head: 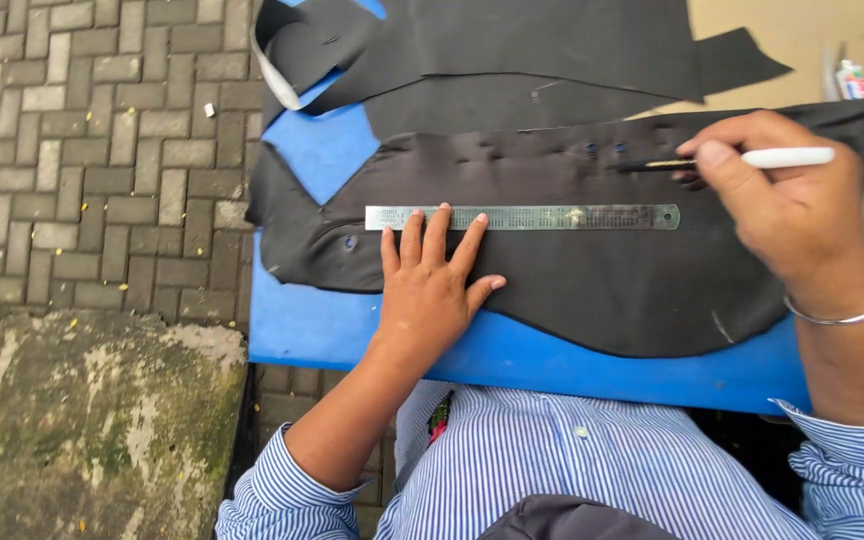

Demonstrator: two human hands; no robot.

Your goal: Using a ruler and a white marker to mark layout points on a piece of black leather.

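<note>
On the blue table [352, 340], my left hand [430, 290] lies flat and spread, pinning the steel ruler [522, 217] running nine to three across the black sheet [572, 280], while my right hand [777, 195], at two o'clock, pinches a white pen [782, 157] just above its far end

A blue table [512, 362] carries black leather sheets [592, 270] and a steel ruler [522, 217].

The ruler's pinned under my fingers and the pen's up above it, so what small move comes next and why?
Probably lower the pen tip to the ruler's top edge: the right hand holds it above the far end, while the left hand presses the ruler flat on the black leather sheet.
</note>
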